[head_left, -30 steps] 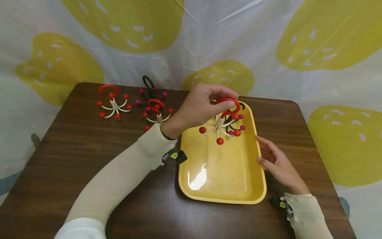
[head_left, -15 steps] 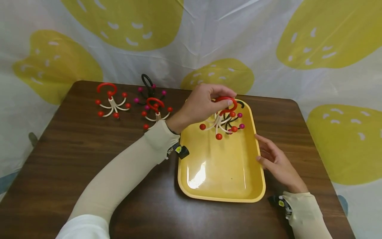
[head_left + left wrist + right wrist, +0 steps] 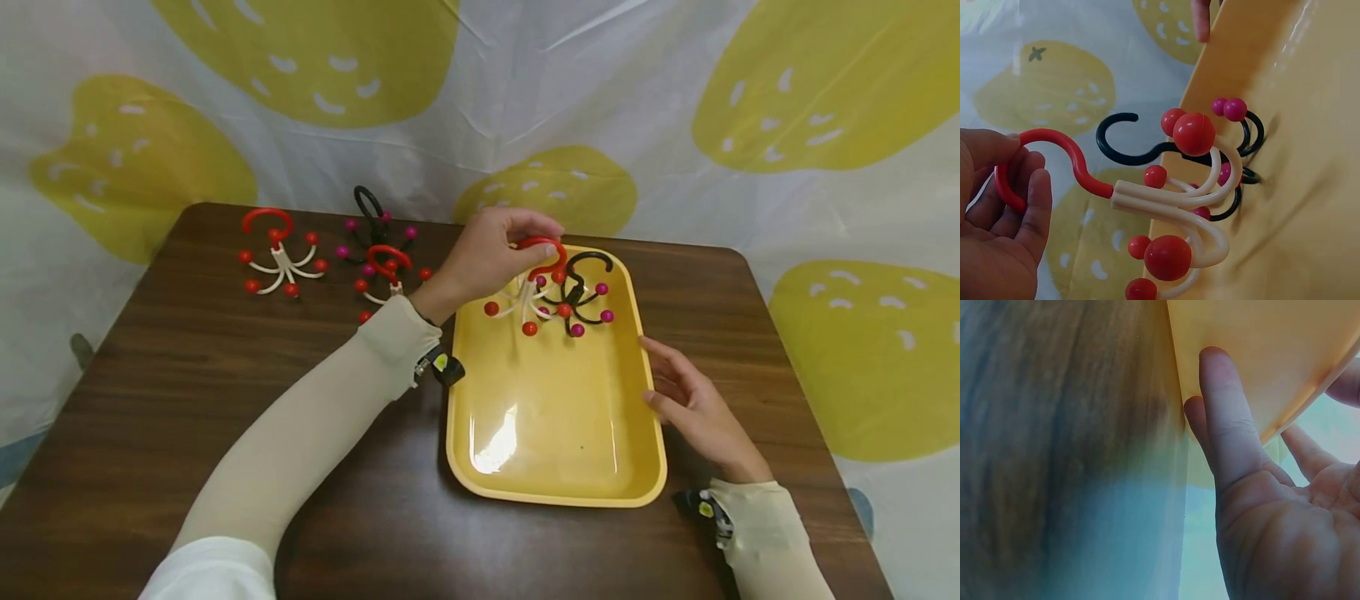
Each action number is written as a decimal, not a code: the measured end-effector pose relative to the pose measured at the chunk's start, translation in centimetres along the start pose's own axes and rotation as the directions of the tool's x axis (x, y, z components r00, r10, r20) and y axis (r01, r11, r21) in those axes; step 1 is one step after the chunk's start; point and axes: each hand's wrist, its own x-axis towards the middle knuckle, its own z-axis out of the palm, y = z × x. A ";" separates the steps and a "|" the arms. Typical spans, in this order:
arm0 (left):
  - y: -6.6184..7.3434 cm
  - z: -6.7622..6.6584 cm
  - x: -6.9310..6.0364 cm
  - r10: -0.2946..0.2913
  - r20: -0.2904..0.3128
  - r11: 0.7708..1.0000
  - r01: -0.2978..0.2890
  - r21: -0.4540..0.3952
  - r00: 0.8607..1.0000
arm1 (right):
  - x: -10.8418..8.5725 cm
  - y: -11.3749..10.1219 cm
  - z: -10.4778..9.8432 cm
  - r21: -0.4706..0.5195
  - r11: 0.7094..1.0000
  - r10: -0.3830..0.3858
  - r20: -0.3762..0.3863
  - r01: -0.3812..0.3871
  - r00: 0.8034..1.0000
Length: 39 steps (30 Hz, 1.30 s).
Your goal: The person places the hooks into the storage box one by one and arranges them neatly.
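My L hand pinches the red/cream hook over the yellow tray. My R hand, spread, touches tray's side.

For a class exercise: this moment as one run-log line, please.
left hand: holds red-hooked hanger over yellow tray; right hand: touches tray wall; in tray: black hanger; on table: two red-hooked hangers, second black hanger

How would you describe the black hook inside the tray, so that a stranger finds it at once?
On the brown table, find the yellow tray. At its far end stands a black hook with pink balls. Unlike the cream, red-topped hook in the left hand, it is black and pink; unlike the other black hook, it is inside the tray.
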 end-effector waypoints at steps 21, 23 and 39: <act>-3.4 -0.6 0.3 -0.042 -0.031 0.997 0.044 0.060 0.999 | -0.1 0.5 -0.2 -0.012 1.000 0.000 -0.003 0.000 1.000; -3.7 -0.6 0.2 -0.051 -0.032 0.997 0.053 0.055 0.998 | -0.2 0.5 -0.2 -0.010 1.000 0.000 -0.003 0.000 1.000; -4.9 -1.0 -0.2 -0.114 -0.011 0.993 0.114 0.031 0.993 | -0.3 0.3 -0.2 -0.007 1.000 0.009 -0.004 -0.009 1.000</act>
